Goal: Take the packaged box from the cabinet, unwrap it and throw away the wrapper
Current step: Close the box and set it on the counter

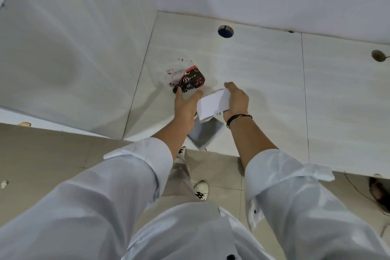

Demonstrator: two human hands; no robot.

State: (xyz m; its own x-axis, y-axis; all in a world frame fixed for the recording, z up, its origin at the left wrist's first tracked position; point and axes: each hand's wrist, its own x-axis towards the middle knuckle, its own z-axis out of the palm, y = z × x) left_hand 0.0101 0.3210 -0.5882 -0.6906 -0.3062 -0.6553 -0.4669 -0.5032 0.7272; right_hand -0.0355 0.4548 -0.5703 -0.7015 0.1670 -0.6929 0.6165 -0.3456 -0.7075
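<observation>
A dark Dove box [192, 80] lies on the white cabinet surface [263, 74], partly inside a clear wrapper with pink print [176, 72] that spreads to its left. My left hand [185, 104] grips the near edge of the Dove box with thumb and fingers. Just to the right, my right hand [237, 99] is closed on a white box [213, 104] held tilted above the surface. Beneath both hands a grey open tray-like box part [203, 134] rests at the cabinet's front edge.
A round hole showing blue [225, 31] sits farther back in the surface, and a second hole [378, 55] lies at the far right. A white side panel [73, 48] rises on the left. Tiled floor [52, 154], my shoes and a cable [358, 192] are below.
</observation>
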